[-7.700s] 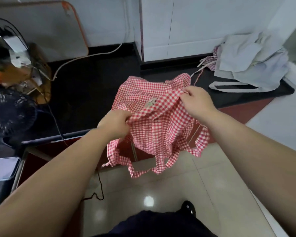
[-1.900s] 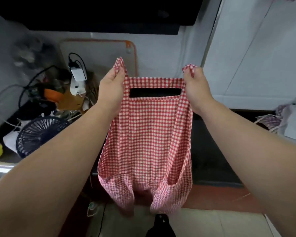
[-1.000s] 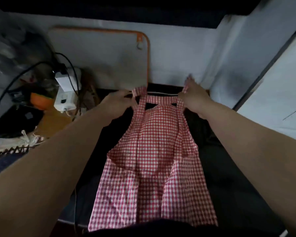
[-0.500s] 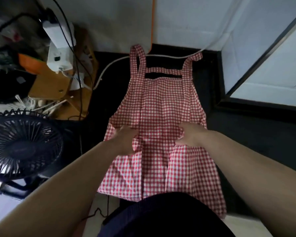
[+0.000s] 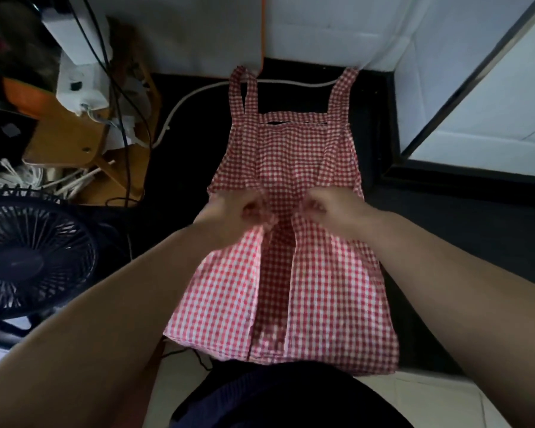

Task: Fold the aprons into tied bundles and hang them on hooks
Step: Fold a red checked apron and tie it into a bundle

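A red-and-white checked apron (image 5: 291,156) lies flat on the black countertop (image 5: 186,156), its two shoulder straps pointing to the back wall and its hem hanging over the front edge. My left hand (image 5: 232,211) and my right hand (image 5: 334,211) sit at its waist, close together, fingers curled. Each pinches the inner edge of one of the apron's two lower flaps, which part along a middle slit. Both hands are blurred.
A black desk fan (image 5: 28,257) stands at the left. Behind it lie a wooden board (image 5: 74,143), a white charger with cables (image 5: 81,84) and a white cord (image 5: 198,91) across the counter. White cabinet panels (image 5: 491,97) rise at the right. Pale floor tiles show below.
The apron went from crumpled to held up by its straps, then laid flat. In the last half second both hands moved inward at the waist and took hold of the flap edges.
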`<state>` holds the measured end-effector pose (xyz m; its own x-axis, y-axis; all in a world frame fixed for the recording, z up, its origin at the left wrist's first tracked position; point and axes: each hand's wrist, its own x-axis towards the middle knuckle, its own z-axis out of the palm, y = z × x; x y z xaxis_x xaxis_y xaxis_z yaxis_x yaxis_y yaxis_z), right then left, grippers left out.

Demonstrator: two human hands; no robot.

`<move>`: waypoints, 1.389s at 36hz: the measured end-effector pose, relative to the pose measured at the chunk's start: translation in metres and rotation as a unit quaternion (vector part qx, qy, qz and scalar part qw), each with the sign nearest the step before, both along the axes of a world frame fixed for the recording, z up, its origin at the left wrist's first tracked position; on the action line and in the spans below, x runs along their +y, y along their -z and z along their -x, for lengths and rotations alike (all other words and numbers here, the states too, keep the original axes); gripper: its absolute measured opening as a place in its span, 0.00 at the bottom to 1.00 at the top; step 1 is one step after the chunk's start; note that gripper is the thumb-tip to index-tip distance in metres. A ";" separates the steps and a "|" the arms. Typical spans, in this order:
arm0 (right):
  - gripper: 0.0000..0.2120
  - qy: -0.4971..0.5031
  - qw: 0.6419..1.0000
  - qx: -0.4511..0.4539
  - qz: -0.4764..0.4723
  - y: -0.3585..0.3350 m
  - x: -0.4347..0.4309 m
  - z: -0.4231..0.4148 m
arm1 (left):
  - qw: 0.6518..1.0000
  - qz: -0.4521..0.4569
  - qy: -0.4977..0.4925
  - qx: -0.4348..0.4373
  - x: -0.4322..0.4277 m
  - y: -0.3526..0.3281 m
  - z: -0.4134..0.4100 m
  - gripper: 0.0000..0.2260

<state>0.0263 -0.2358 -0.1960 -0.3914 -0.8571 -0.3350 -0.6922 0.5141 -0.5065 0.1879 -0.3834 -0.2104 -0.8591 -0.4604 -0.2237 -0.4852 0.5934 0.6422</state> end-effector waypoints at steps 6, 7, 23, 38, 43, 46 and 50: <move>0.05 0.118 0.962 0.041 0.243 -0.005 -0.017 0.026 | 0.982 0.107 -0.117 0.107 -0.030 -0.023 0.039 0.08; 0.05 0.129 0.959 0.043 0.249 -0.004 -0.022 0.030 | 0.980 0.115 -0.125 0.104 -0.030 -0.023 0.046 0.09; 0.29 0.128 0.990 0.016 0.063 0.046 -0.027 0.004 | 0.992 0.039 -0.111 -0.044 0.003 0.032 0.039 0.39; 0.21 0.245 0.965 -0.089 -0.038 0.047 -0.013 -0.019 | 0.932 -0.242 -0.247 0.112 0.034 0.012 0.015 0.12; 0.21 0.197 0.975 -0.086 -0.050 0.039 -0.006 -0.022 | 0.964 -0.192 -0.182 0.011 0.044 0.027 0.023 0.08; 0.10 0.185 0.980 -0.053 -0.052 0.047 -0.004 -0.022 | 0.984 -0.073 -0.135 -0.087 0.040 0.038 0.018 0.07; 0.07 0.229 0.967 -0.106 -0.022 0.050 -0.003 -0.020 | 0.977 -0.077 -0.178 -0.086 0.038 0.043 0.008 0.05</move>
